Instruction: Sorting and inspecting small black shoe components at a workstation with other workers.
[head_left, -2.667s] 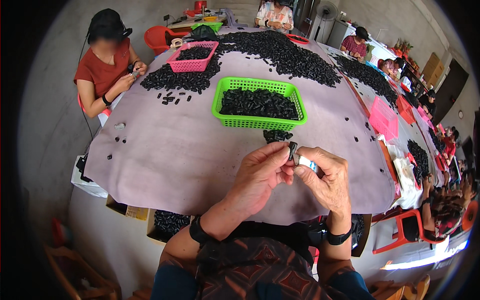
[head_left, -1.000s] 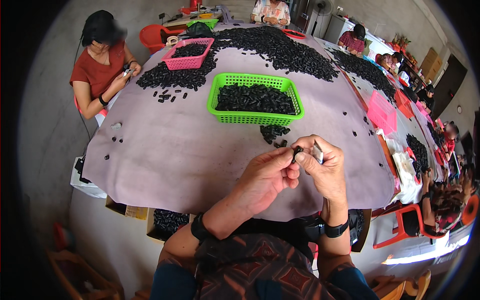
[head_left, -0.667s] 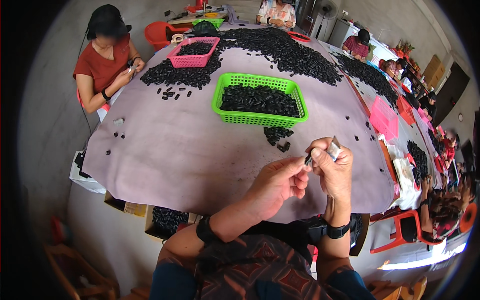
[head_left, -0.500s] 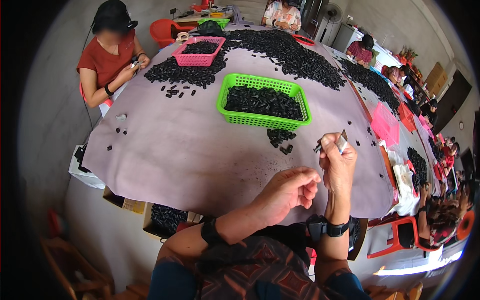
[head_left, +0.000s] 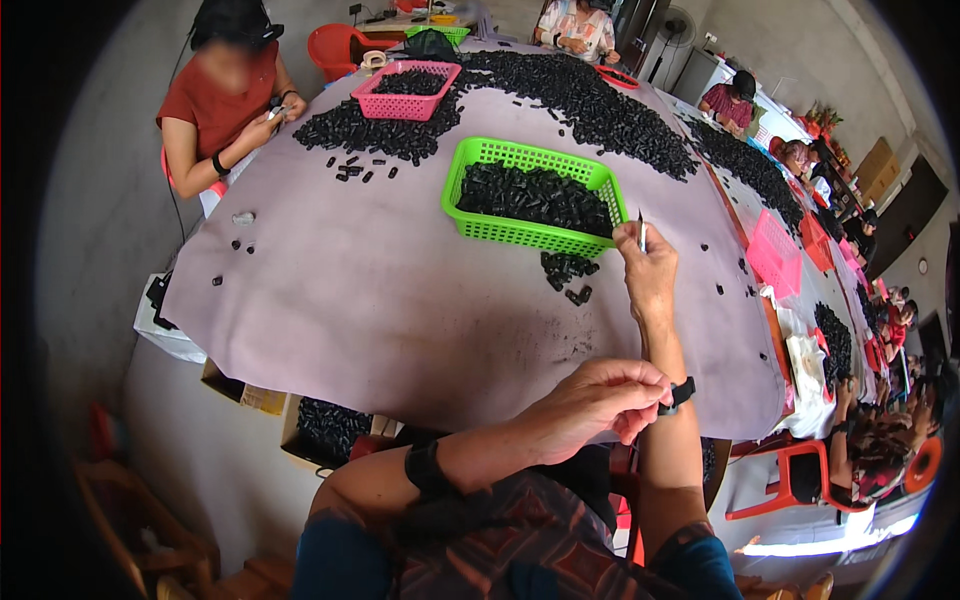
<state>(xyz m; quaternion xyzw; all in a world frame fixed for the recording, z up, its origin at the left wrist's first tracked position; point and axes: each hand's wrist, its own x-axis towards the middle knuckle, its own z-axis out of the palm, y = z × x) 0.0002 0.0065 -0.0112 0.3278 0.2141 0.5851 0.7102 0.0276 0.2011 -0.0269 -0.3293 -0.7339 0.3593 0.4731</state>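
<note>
Fingers of my right hand (head_left: 652,275) are gripping a pale-handled blade (head_left: 642,228) by a green plastic basket's (head_left: 525,234) right end; a bump could be spilling the small black cylinders (head_left: 535,196) inside. My left hand (head_left: 605,405) is hanging curled, contents unclear.

Grey walls (head_left: 110,200) rise above a pale floor (head_left: 230,470) streaked with bright light (head_left: 840,543).

Soft, muted light on my tablecloth (head_left: 350,310); dim shadow beside my left hand (head_left: 605,402). Glare whites out floor (head_left: 840,544) at 4 o'clock. Blur over co-worker's head (head_left: 230,45) between 10 and 11. Black rim at 9 and 3; edges bow.
</note>
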